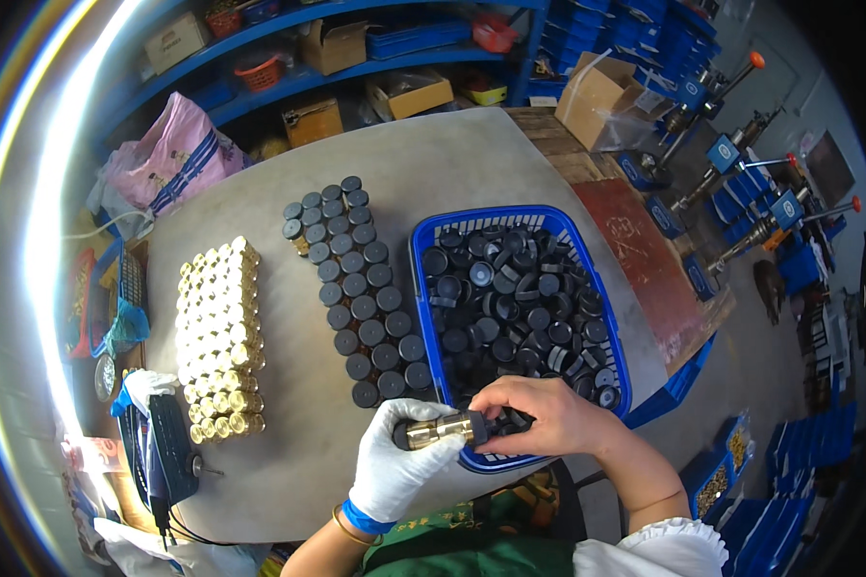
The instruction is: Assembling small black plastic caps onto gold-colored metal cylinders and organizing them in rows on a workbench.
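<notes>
Head view: a grey table (433, 154) is filling the middle of the room, its smooth top lying bare between the groups of parts. Blue shelves (534, 48) are running behind its far edge, carrying cartons and plastic baskets. At the left, a strip light (43, 240) is glaring white along the rim of the view. Presses (724, 154) with red-knobbed levers are standing in a line on the right, and a reddish board (635, 250) is lying between them and the table. A blue basket (491, 213) is sitting on the table's right part, holding a loose heap of black caps (520, 288). Left of it, a block of black-topped pieces (361, 288) is standing in close rows; farther left, a block of brass pieces (216, 337) is catching the light. A pink bag (159, 163) is slumping at the far left corner, while an open carton (592, 101) is resting beyond the far right corner. Near the left edge, a black bin (168, 452) is holding a tool and a white cloth.

At the near edge, the white-gloved left hand (394, 471) is gripping a brass cylinder (433, 431), keeping it sideways just in front of the basket. The bare right hand (539, 413) is pinching the dark end (476, 428) of that cylinder.
</notes>
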`<act>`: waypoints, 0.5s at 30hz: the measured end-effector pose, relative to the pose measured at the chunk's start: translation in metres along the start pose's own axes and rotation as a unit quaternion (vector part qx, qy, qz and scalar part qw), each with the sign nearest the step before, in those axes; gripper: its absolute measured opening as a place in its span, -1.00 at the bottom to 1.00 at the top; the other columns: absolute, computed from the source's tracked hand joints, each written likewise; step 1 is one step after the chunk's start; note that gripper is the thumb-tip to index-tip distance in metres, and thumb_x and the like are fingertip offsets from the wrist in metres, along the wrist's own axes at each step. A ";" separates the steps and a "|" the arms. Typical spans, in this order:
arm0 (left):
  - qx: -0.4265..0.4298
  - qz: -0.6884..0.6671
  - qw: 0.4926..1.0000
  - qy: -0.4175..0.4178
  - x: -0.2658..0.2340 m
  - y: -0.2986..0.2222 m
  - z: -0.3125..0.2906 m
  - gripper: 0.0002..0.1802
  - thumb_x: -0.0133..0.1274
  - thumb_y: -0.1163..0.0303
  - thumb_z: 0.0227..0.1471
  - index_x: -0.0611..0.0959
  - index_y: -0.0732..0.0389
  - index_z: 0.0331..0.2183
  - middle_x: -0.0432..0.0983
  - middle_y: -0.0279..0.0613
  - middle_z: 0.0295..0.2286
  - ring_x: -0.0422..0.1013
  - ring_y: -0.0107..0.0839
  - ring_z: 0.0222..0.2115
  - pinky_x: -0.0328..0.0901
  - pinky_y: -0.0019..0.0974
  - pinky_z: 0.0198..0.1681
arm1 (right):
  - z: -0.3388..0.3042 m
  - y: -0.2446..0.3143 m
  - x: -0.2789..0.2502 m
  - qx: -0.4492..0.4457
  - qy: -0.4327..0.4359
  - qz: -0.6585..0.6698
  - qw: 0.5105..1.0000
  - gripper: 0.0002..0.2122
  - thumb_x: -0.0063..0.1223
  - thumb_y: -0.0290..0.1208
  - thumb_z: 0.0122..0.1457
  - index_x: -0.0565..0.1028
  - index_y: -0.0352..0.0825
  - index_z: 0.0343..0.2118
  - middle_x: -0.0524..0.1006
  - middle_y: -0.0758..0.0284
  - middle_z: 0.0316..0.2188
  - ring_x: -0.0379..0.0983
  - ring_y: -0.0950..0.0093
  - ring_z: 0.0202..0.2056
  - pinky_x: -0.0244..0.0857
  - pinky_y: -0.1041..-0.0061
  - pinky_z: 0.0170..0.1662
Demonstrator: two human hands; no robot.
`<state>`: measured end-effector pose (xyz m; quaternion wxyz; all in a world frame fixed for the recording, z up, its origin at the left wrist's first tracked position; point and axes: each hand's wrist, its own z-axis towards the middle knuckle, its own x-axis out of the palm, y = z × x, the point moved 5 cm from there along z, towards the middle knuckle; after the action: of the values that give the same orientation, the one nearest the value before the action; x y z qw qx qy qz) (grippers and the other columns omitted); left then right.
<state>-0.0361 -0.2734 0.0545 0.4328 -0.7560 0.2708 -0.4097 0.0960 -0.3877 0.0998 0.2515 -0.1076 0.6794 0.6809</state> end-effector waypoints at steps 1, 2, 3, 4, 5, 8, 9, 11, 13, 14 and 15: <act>0.000 -0.001 1.000 0.001 0.000 -0.002 0.000 -0.58 0.28 0.52 -0.11 0.39 0.29 -0.25 0.48 -0.11 -0.26 0.44 -0.45 -0.25 0.40 -0.39 -0.18 | -0.001 -0.003 0.002 0.001 0.000 -0.001 1.000 -0.60 0.29 -0.37 -0.03 0.44 -0.36 -0.13 0.49 0.24 -0.30 0.49 0.39 -0.26 0.40 0.46 -0.19; -0.049 -0.017 0.999 -0.005 -0.001 0.000 0.001 -0.57 0.28 0.52 -0.11 0.39 0.29 -0.23 0.48 -0.11 -0.25 0.44 -0.45 -0.25 0.40 -0.39 -0.17 | -0.001 0.000 0.002 -0.066 -0.034 -0.039 0.997 -0.60 0.29 -0.36 -0.02 0.44 -0.36 -0.12 0.50 0.24 -0.29 0.50 0.41 -0.27 0.40 0.46 -0.20; -0.097 -0.034 0.995 -0.011 -0.001 0.004 0.001 -0.55 0.28 0.52 -0.12 0.38 0.28 -0.21 0.48 -0.11 -0.25 0.44 -0.45 -0.24 0.40 -0.38 -0.16 | -0.004 0.005 0.001 -0.132 -0.067 -0.076 0.986 -0.61 0.28 -0.34 -0.01 0.45 -0.36 -0.12 0.50 0.23 -0.29 0.50 0.43 -0.29 0.40 0.46 -0.20; -0.097 -0.034 0.995 -0.013 -0.002 0.003 0.000 -0.55 0.28 0.52 -0.12 0.38 0.28 -0.21 0.48 -0.11 -0.25 0.44 -0.45 -0.24 0.40 -0.38 -0.16 | -0.003 0.008 0.001 -0.133 -0.066 -0.075 0.986 -0.61 0.28 -0.34 -0.01 0.45 -0.36 -0.12 0.50 0.23 -0.29 0.50 0.43 -0.29 0.40 0.46 -0.20; -0.080 -0.029 0.996 -0.013 -0.003 0.002 0.000 -0.53 0.28 0.52 -0.12 0.38 0.28 -0.19 0.49 -0.11 -0.25 0.45 -0.45 -0.24 0.39 -0.38 -0.16 | 0.000 0.007 0.001 -0.068 -0.036 -0.054 0.996 -0.63 0.27 -0.34 0.00 0.46 -0.37 -0.14 0.51 0.23 -0.31 0.51 0.42 -0.31 0.41 0.47 -0.22; -0.016 0.027 0.999 0.003 0.003 -0.006 -0.003 -0.49 0.29 0.51 -0.13 0.38 0.28 -0.16 0.49 -0.12 -0.25 0.45 -0.47 -0.24 0.39 -0.39 -0.15 | -0.001 -0.014 0.004 0.021 0.019 -0.005 1.000 -0.69 0.12 -0.23 0.14 0.48 -0.40 -0.21 0.55 0.23 -0.47 0.51 0.38 -0.47 0.37 0.46 -0.41; 0.032 0.078 0.996 0.018 0.007 -0.011 -0.004 -0.48 0.30 0.51 -0.13 0.38 0.28 -0.14 0.50 -0.12 -0.25 0.45 -0.47 -0.24 0.39 -0.39 -0.14 | -0.005 -0.026 0.010 0.064 0.053 0.036 0.996 -0.67 0.11 -0.19 0.14 0.49 -0.39 -0.21 0.54 0.24 -0.47 0.51 0.38 -0.47 0.35 0.44 -0.39; 0.011 0.057 0.998 0.010 0.006 -0.008 -0.003 -0.46 0.30 0.52 -0.14 0.38 0.29 -0.13 0.50 -0.13 -0.25 0.45 -0.47 -0.23 0.38 -0.39 -0.13 | -0.006 -0.033 0.016 0.105 0.088 0.078 0.987 -0.65 0.11 -0.15 0.13 0.49 -0.38 -0.21 0.54 0.25 -0.47 0.50 0.37 -0.46 0.33 0.42 -0.38; -0.010 0.035 0.999 0.004 0.004 -0.006 -0.001 -0.44 0.30 0.52 -0.15 0.37 0.29 -0.12 0.50 -0.13 -0.25 0.45 -0.47 -0.23 0.38 -0.38 -0.12 | 0.002 -0.009 0.003 -0.083 -0.073 -0.099 0.989 -0.65 0.14 -0.13 0.10 0.49 -0.36 -0.25 0.52 0.28 -0.50 0.48 0.36 -0.46 0.31 0.39 -0.31; -0.015 0.022 1.000 -0.001 0.002 -0.007 0.001 -0.45 0.30 0.53 -0.15 0.39 0.29 -0.13 0.51 -0.15 -0.25 0.45 -0.48 -0.23 0.38 -0.38 -0.12 | 0.004 0.004 -0.001 -0.152 -0.127 -0.119 0.973 -0.65 0.16 -0.13 0.07 0.47 -0.36 -0.27 0.51 0.32 -0.51 0.46 0.37 -0.45 0.29 0.36 -0.26; -0.020 0.009 1.000 -0.006 0.001 -0.007 0.003 -0.46 0.31 0.53 -0.16 0.40 0.29 -0.14 0.51 -0.17 -0.26 0.45 -0.48 -0.23 0.38 -0.39 -0.12 | 0.005 0.004 -0.001 -0.151 -0.128 -0.119 0.973 -0.65 0.16 -0.13 0.07 0.47 -0.36 -0.27 0.51 0.32 -0.51 0.46 0.37 -0.45 0.29 0.36 -0.26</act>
<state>-0.0325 -0.2696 0.0606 0.4228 -0.7643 0.2833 -0.3960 0.0961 -0.3827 0.1043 0.3968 -0.1365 0.5127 0.7491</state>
